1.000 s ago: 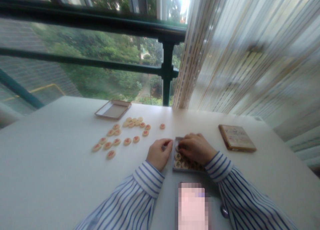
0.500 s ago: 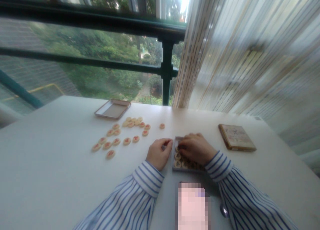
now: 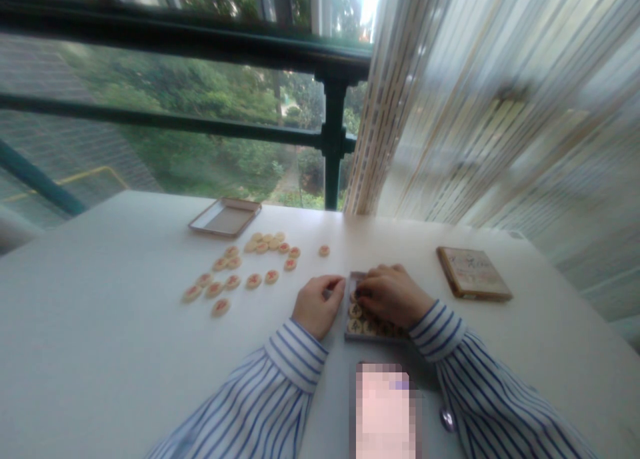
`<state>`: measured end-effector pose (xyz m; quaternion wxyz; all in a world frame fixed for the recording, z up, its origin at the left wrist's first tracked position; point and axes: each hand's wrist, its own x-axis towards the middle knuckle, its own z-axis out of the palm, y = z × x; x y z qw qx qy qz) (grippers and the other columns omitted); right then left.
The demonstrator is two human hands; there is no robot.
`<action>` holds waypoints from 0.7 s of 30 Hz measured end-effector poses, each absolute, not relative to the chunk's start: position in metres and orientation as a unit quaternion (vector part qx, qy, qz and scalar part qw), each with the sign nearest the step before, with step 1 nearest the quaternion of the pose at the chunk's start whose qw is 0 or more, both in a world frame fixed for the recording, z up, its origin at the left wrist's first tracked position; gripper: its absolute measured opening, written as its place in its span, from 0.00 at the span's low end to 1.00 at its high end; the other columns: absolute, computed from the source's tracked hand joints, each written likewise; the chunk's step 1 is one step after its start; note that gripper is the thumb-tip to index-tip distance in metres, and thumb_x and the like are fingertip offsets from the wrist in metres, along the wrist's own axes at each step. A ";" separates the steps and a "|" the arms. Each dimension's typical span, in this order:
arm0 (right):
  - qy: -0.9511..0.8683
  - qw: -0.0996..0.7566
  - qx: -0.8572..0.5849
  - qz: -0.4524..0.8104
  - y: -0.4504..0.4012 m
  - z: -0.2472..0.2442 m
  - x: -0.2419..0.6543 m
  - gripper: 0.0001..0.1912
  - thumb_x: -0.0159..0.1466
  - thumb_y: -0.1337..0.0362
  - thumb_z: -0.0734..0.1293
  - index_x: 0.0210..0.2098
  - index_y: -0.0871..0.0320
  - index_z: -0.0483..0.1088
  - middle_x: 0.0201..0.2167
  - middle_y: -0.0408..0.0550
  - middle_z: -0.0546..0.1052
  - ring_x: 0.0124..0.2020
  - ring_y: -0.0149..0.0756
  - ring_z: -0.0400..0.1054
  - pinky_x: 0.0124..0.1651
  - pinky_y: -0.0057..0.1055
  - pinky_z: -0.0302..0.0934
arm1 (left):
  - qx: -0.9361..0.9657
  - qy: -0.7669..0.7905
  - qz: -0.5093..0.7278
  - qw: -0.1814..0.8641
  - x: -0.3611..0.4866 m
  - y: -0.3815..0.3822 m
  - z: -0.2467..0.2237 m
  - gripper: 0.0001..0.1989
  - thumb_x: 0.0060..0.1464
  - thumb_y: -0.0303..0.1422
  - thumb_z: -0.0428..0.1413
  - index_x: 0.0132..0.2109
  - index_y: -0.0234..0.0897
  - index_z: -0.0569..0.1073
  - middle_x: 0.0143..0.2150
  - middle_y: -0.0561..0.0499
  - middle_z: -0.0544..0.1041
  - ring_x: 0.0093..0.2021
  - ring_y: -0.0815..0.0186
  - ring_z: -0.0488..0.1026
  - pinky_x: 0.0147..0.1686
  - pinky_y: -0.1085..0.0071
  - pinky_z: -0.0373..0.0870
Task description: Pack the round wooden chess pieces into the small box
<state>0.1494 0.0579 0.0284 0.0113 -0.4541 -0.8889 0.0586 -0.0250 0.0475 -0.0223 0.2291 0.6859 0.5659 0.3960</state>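
Observation:
A shallow grey box [image 3: 373, 340] on the table holds round wooden xiangqi pieces [image 3: 355, 326] with black characters, laid in rows. My right hand [image 3: 395, 292] reaches over the box and covers much of it. Its fingers are bent down onto a xiangqi piece [image 3: 355, 297] near the left wall, mostly hidden beneath them. Just left of the box, my left hand [image 3: 317, 306] rests with fingers curled and thumb against the forefinger, tips close to the box's edge. Whatever it may hold is hidden. Loose pieces with red characters [image 3: 233, 282] lie farther left, some overlapping.
An open tray-like lid [image 3: 225, 218] lies at the far left of the white table [image 3: 125, 352]. A flat brown case [image 3: 475, 274] lies at right. A pixelated upright shape [image 3: 385, 412] and a small shiny oval object [image 3: 448, 419] are near me. Railing and curtain stand beyond.
Almost nothing differs. Both hands stay in place, the right one still at the piece by the box's left wall; the view shifts very slightly.

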 end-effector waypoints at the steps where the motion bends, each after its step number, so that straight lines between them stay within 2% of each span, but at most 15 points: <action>1: -0.888 0.010 -0.455 0.059 0.058 0.029 0.149 0.12 0.60 0.57 0.59 0.36 0.52 0.71 0.36 0.46 0.73 0.40 0.36 0.61 0.41 0.35 0.46 | 0.686 0.566 0.396 0.228 -0.025 0.048 -0.022 0.13 0.51 0.39 0.49 0.37 0.38 0.74 0.35 0.50 0.77 0.37 0.65 0.72 0.39 0.68 0.68; 21: -0.883 0.011 -0.464 0.069 0.056 0.036 0.152 0.11 0.59 0.58 0.60 0.38 0.51 0.71 0.36 0.47 0.73 0.41 0.37 0.62 0.42 0.35 0.45 | 0.690 0.560 0.402 0.218 -0.026 0.048 -0.023 0.12 0.50 0.38 0.50 0.37 0.39 0.75 0.35 0.50 0.78 0.37 0.65 0.72 0.39 0.67 0.68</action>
